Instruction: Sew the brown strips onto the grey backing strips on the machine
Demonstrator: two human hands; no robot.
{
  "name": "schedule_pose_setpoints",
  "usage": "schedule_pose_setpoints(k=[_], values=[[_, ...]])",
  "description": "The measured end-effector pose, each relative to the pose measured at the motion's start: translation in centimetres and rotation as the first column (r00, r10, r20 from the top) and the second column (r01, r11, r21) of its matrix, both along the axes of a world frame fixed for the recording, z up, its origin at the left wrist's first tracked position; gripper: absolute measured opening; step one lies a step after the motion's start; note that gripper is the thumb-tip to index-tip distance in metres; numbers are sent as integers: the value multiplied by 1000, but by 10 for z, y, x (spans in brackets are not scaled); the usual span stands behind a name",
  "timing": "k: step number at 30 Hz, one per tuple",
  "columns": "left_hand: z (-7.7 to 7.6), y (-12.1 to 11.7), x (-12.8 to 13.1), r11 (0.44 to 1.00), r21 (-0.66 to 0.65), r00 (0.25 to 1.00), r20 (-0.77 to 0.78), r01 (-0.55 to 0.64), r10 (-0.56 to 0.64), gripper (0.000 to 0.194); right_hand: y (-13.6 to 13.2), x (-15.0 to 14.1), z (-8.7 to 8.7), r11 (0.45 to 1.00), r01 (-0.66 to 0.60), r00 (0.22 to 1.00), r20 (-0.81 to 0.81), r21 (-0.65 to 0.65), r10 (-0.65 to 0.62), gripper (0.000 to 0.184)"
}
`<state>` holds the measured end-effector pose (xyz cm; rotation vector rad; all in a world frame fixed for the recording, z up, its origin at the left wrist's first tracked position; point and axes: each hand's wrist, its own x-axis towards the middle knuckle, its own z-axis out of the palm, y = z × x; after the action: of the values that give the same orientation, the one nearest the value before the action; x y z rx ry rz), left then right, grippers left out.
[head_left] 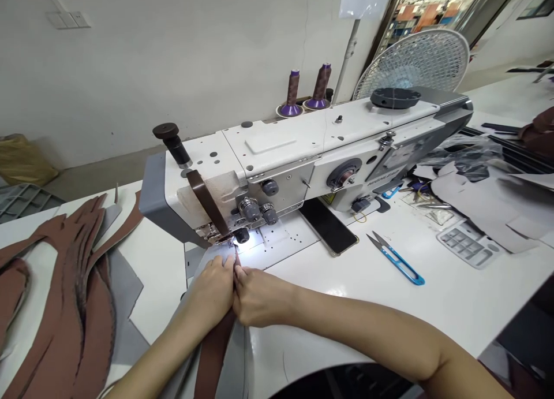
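Note:
At the lit needle area of a white sewing machine (277,176), both hands work on a grey piece of sheet material (208,259) and a brown strip (215,353). My left hand (214,292) lies over the grey piece, fingers bent and closed on it just in front of the presser foot. Touching it on the right, my right hand (262,298) is closed, thumb and fingers pinching the brown strip near the seam. The strip hangs toward me below the hands. Another brown band (208,202) comes down the machine's front to the needle. Palms and some fingertips are hidden.
Brown cut pieces (64,295) pile up at the left. To the right lie a black phone (329,226), blue thread snips (396,257), a grey plastic tray (470,246) and pale scraps (480,202). Two brown thread cones (293,93) and a fan (415,64) stand behind.

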<state>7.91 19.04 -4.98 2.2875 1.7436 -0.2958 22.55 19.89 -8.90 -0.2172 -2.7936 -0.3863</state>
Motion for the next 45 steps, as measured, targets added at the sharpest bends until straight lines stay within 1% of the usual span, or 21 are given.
schedule_pose_setpoints(k=[3, 7, 10, 14, 18, 22, 30, 38, 41, 45], values=[[-1, 1, -1, 1000, -18, 1000, 11, -25, 26, 44, 0, 0, -1, 1000, 4, 1000, -12, 4, -4, 15], [-5, 5, -6, 999, -30, 999, 34, -22, 23, 47, 3, 0, 0, 999, 22, 1000, -6, 28, -22, 17], [-5, 7, -11, 996, -79, 997, 56, -47, 51, 52, 3, 1, 1, 999, 10, 1000, -4, 33, -10, 19], [0, 6, -13, 989, -138, 994, 87, -54, 67, 47, 1, 1, 0, 1000, -4, 1000, -8, 16, 5, 19], [7, 5, -6, 983, -173, 996, 60, -60, 71, 51, 3, -2, -3, 1000, 7, 1000, -11, 10, -7, 17], [9, 5, 0, 981, -183, 996, 51, -66, 77, 53, 4, -4, -5, 1000, 2, 1000, -15, 11, -2, 17], [6, 7, -1, 982, -177, 994, 72, -65, 78, 50, 3, -4, -7, 999, 8, 998, -69, 43, -5, 19], [10, 9, 0, 973, -205, 987, 92, -110, 131, 50, 4, -6, -11, 996, 27, 992, -125, 82, -16, 20], [7, 10, -2, 972, -212, 984, 121, -106, 133, 51, 5, -6, -12, 995, 35, 991, -129, 98, -23, 19], [-2, 12, -10, 974, -212, 969, 210, -83, 128, 55, 5, -6, -13, 991, 46, 991, -133, 124, -29, 18]])
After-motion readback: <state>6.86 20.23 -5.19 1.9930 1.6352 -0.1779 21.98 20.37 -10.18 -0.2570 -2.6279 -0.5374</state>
